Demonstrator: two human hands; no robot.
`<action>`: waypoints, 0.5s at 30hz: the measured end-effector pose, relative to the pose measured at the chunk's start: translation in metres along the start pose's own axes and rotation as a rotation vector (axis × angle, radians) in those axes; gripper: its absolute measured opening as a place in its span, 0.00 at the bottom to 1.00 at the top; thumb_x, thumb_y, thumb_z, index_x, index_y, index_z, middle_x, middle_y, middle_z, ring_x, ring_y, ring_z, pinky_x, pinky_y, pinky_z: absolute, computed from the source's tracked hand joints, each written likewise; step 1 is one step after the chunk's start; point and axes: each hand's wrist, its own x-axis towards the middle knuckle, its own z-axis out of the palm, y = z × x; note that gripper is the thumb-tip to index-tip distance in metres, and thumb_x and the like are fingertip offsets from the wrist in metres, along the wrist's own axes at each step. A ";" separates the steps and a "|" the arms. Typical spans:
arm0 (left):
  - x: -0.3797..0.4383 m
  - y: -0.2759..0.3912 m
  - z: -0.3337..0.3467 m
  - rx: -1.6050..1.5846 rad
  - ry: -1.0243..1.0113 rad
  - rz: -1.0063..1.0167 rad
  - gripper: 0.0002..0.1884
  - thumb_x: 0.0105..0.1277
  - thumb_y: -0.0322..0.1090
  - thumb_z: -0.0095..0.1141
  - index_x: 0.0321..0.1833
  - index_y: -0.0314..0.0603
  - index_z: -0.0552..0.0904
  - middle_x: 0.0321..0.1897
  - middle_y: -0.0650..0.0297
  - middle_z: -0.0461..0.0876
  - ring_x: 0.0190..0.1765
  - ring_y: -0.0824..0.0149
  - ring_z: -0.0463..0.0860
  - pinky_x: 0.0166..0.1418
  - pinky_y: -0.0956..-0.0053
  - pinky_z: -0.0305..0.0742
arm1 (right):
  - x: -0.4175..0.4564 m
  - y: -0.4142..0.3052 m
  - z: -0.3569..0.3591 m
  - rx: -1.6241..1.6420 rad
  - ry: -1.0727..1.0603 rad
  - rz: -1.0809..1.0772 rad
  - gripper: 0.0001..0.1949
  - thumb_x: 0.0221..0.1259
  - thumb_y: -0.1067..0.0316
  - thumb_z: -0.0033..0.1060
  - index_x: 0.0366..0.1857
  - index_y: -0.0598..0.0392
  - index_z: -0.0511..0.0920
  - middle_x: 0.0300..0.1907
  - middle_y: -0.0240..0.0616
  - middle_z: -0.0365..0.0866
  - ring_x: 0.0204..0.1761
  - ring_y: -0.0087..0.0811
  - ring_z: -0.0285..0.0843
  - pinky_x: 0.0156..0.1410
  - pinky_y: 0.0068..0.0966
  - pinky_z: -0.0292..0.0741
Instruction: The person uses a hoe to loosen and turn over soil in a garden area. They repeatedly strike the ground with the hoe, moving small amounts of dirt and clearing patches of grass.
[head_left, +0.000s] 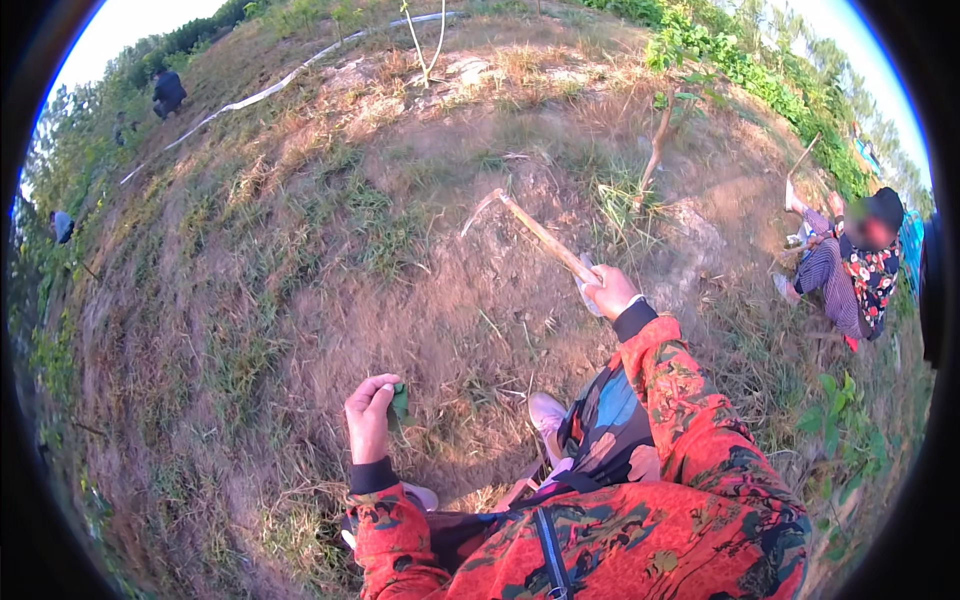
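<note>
My right hand (613, 291) is closed around the wooden handle of a sickle (546, 238). The tool points up and to the left, and its thin curved blade (478, 214) is over bare soil and dry grass. Lower left, my left hand (370, 416) pinches a green leaf (399, 403) between thumb and fingers, above the grassy ground. My red patterned sleeves end in dark cuffs. One pale shoe (547, 414) shows between the hands, beside dark patterned cloth.
A co-worker (862, 262) sits on the ground at the right, near a long-handled tool. A small tree trunk (657, 146) stands ahead, with a forked stem (426, 66) farther off. A white hose or strip (277, 86) crosses the upper left. Another person (168, 93) crouches beyond.
</note>
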 end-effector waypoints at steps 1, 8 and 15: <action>0.000 -0.001 0.001 0.019 -0.014 0.003 0.08 0.62 0.25 0.51 0.41 0.36 0.83 0.31 0.68 0.81 0.33 0.78 0.77 0.39 0.83 0.73 | 0.001 0.001 0.000 -0.026 -0.032 0.023 0.22 0.54 0.59 0.61 0.51 0.58 0.75 0.44 0.53 0.79 0.49 0.47 0.78 0.55 0.35 0.72; 0.002 0.001 0.003 0.059 -0.034 0.001 0.08 0.62 0.24 0.51 0.41 0.35 0.81 0.31 0.68 0.81 0.34 0.78 0.77 0.40 0.82 0.72 | -0.013 0.002 0.006 -0.240 -0.004 -0.119 0.14 0.51 0.62 0.62 0.39 0.57 0.78 0.30 0.46 0.80 0.35 0.41 0.80 0.43 0.34 0.73; 0.005 -0.002 0.006 0.052 -0.054 -0.010 0.08 0.62 0.24 0.51 0.41 0.35 0.81 0.31 0.67 0.81 0.33 0.77 0.77 0.39 0.82 0.72 | -0.019 -0.004 0.003 -0.260 -0.054 -0.184 0.14 0.51 0.63 0.62 0.39 0.58 0.77 0.26 0.44 0.77 0.34 0.39 0.78 0.43 0.33 0.72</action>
